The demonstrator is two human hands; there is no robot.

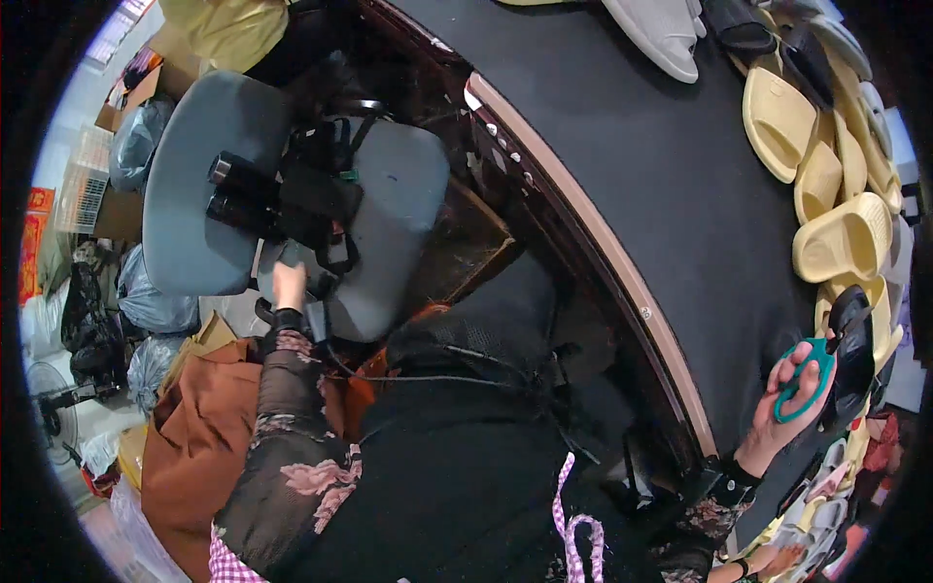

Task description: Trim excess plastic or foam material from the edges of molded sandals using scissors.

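Far to my left, my left hand [289, 285] reaches out over the grey chair seat [398, 204] toward the black bag [311, 199] lying there with two dark cylinders [233, 194] poking out of it. The fingers point away from me and rest at the bag's near edge; whether that grip has closed on a strap I cannot tell, since the hand shows only from the back. The bag lies just beyond the fingertips, its long axis running left to right across the seat, so this hand is by far the nearer one to it.

Across my dark lap, past the pale rim of the black surface [622, 175], my right hand [792, 398] is raised at the surface's near edge. Its grip is wrapped through the handles of the teal scissors [807, 384], fingers curled tight round the loops. Cream slippers [841, 238] are piled along the surface's right side, just above that hand.
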